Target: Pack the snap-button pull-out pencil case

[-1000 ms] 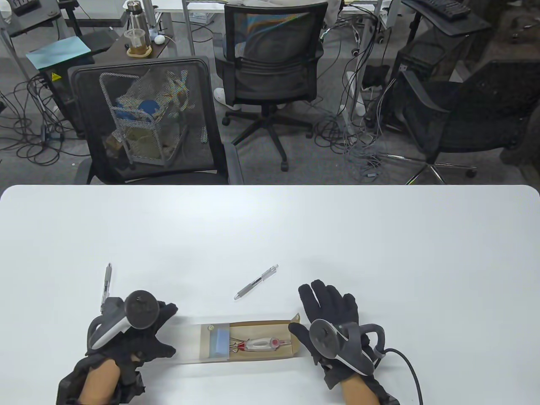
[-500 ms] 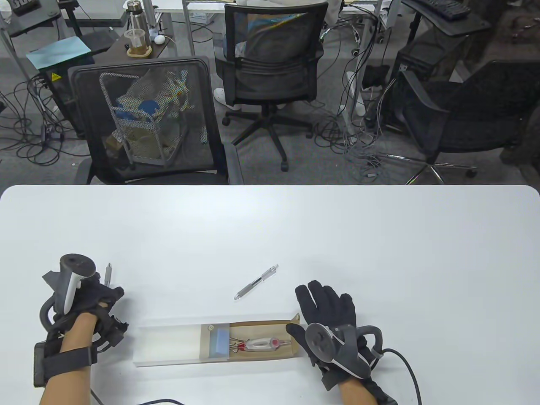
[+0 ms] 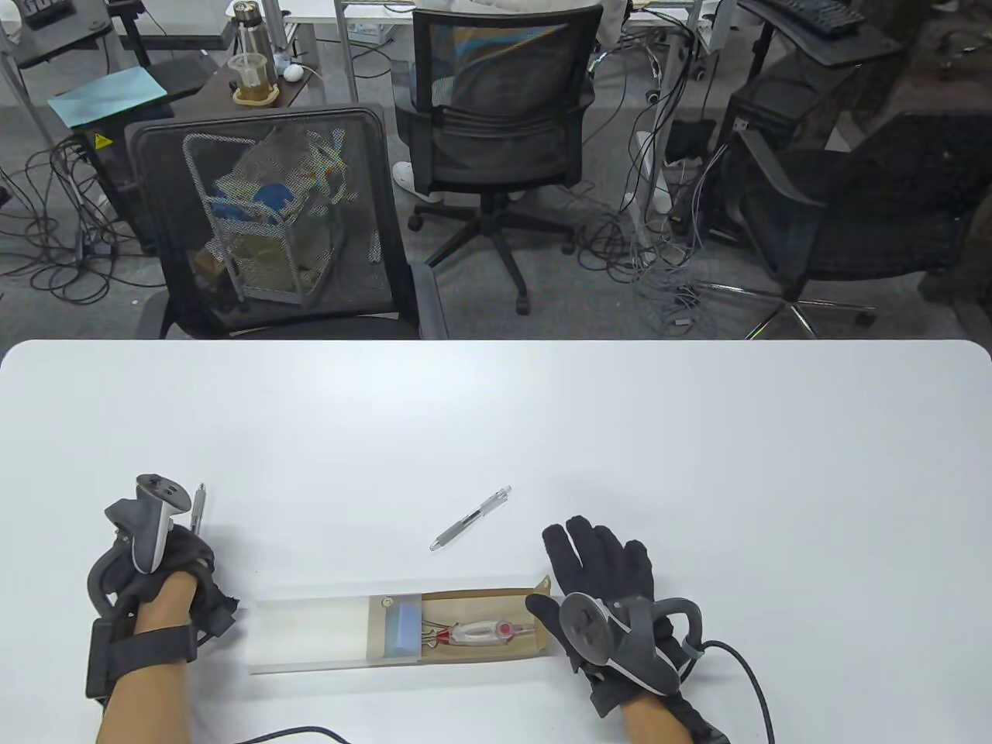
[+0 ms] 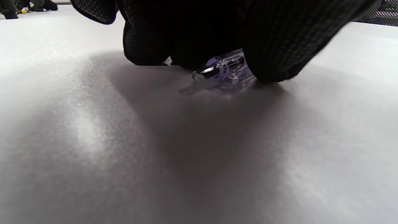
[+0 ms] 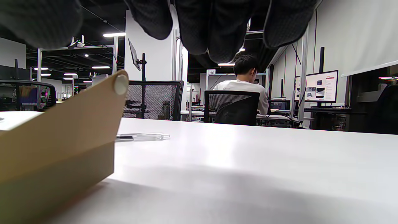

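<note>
The pull-out pencil case lies near the front edge: a clear sleeve (image 3: pixel 310 632) with a kraft drawer (image 3: pixel 480 601) slid out to the right. In the drawer lie a blue eraser (image 3: pixel 404 626) and a clear-and-red tool (image 3: pixel 484 632). My left hand (image 3: pixel 194 546) is down on a pen (image 3: pixel 200 500) left of the case. In the left wrist view my fingers (image 4: pixel 273 46) close over that pen's clear end (image 4: pixel 227 70) on the table. My right hand (image 3: pixel 597 562) rests open and flat beside the drawer's right end, whose flap carries a snap button (image 5: pixel 121 84). A second pen (image 3: pixel 470 518) lies behind the case.
The white table (image 3: pixel 697 434) runs wide behind and to the right. A cable (image 3: pixel 756 682) trails from my right wrist, another runs by my left forearm (image 3: pixel 294 732). Office chairs stand beyond the far edge.
My left hand left the sleeve's left end, swung left to the pen there and settled down onto it. My right hand shifted slightly left and then held still. The case has not moved.
</note>
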The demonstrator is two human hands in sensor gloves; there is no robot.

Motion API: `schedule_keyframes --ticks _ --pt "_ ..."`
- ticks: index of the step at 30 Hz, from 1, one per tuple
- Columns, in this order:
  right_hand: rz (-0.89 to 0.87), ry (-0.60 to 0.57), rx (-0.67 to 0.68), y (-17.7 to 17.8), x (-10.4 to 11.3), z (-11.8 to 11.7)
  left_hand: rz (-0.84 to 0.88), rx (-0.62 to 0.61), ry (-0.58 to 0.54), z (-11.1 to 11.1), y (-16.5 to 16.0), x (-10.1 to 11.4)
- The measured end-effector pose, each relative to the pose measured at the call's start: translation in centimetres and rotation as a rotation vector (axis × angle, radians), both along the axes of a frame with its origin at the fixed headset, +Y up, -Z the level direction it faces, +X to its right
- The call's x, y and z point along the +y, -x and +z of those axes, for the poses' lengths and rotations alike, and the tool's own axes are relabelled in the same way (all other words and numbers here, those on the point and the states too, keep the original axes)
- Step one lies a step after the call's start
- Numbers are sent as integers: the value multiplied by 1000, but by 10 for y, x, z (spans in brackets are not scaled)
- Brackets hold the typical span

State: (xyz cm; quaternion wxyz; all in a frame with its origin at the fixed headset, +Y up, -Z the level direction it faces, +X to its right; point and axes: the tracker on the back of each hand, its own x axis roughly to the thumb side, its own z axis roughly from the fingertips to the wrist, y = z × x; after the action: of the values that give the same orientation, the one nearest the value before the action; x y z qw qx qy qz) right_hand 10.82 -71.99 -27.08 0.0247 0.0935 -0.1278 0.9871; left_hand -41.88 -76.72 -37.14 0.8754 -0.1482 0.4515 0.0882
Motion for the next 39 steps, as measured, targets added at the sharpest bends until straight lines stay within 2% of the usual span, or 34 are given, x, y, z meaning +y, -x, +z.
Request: schedule_keyframes --ticks 5,8,13,16,20,23,26,29,33,39 --pt "2 0 -1 0 0 0 31 10 -41 3 4 -1" --pt "1 -4 -1 0 0 0 35 -4 -104 6 3 -2" --pt "-2 -6 0 1 0 0 117 -82 -189 12 -5 7" --pt "3 -3 -4 1 -1 0 117 -199 -285 15 -24 24" --pt "3 2 0 2 -1 0 109 -450 -420 24 -71 51" --pt "7 0 -2 2 -1 0 -27 -609 -481 38 -114 66" --pt "7 3 -4 2 -1 0 -84 -798 -545 55 -156 73" --pt "10 7 -7 2 -1 0 -92 -970 -552 73 -194 74" --pt "16 14 -18 0 -1 0 -66 -1172 -471 96 -234 62" --pt "27 36 -62 -5 -2 -3 -180 -1297 -419 115 -261 46"
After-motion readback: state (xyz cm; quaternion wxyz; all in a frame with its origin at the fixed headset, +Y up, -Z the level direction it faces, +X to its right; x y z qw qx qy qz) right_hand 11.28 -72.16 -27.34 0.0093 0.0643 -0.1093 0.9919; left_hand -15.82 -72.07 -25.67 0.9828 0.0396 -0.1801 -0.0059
